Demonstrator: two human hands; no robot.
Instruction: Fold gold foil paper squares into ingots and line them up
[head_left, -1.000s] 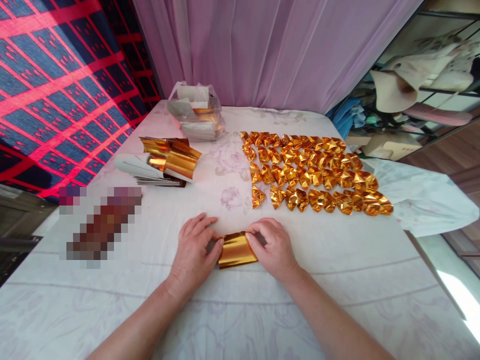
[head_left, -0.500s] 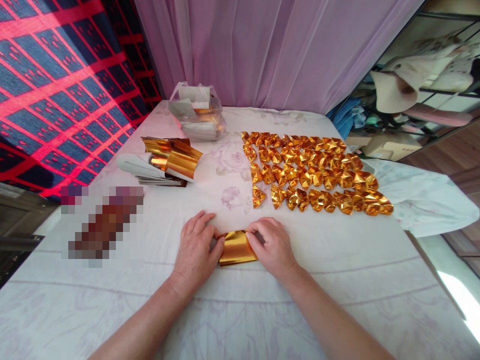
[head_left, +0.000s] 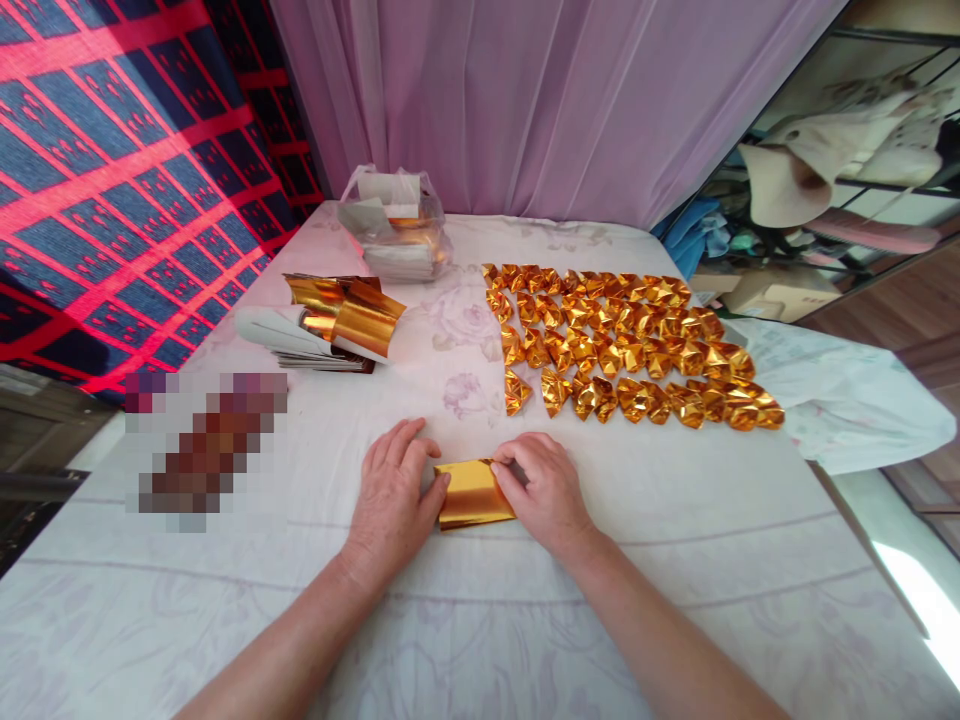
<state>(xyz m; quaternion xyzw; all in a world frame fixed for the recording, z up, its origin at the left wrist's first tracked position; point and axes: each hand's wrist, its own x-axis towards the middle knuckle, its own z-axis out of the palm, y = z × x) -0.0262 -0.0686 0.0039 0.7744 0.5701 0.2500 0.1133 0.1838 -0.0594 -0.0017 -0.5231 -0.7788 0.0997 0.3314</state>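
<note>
A folded piece of gold foil paper (head_left: 474, 493) lies flat on the desk (head_left: 675, 560), which is covered with a pale floral cloth, just in front of the person and between their two hands. The left hand (head_left: 394, 492) rests palm down, fingers loosely spread on the cloth, its thumb pressed against the paper's left edge. The right hand (head_left: 541, 490) is curled at the paper's right edge, fingertips pinching its upper right corner and thumb lying along the side. Beyond the hands, on the right half of the desk, many small folded gold ingot shapes (head_left: 630, 345) sit in several close rows, touching one another. At the far edge, near the purple curtain (head_left: 555, 100), stands a clear plastic bag (head_left: 391, 225), open at the top; inside it are stacked sheets, pale on top with gold showing lower down, though how many cannot be told. To the left, nearer than the bag, a loose stack of gold foil sheets (head_left: 330, 320) lies with its top leaves curling up, white backs showing. A blurred patch covers something on the desk's left side.
</note>
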